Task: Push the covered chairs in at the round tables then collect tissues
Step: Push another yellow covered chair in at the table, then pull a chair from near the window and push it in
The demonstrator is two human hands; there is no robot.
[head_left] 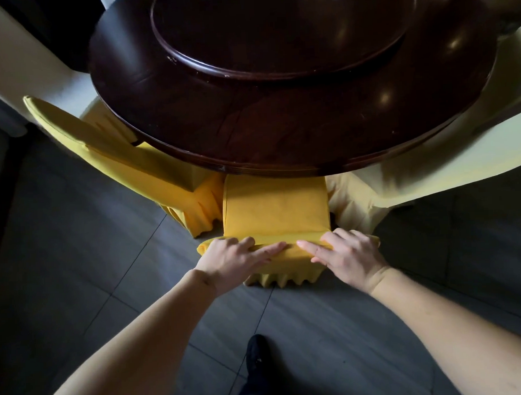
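A chair in a yellow cover (276, 208) stands right in front of me, its seat partly under the edge of the dark round table (280, 131). My left hand (234, 257) and my right hand (347, 253) both rest on top of the chair's backrest, fingers laid nearly straight and pointing toward each other, thumbs over the front edge. A second yellow covered chair (113, 155) sits to the left, tucked under the table. A third, paler covered chair (429, 173) is at the right. No tissues are visible.
A raised round turntable (278, 57) sits in the table's middle. The floor (79, 277) is dark grey tile. My black shoe (257, 360) is below the chair. A pale wall or pillar (18, 67) stands at the left.
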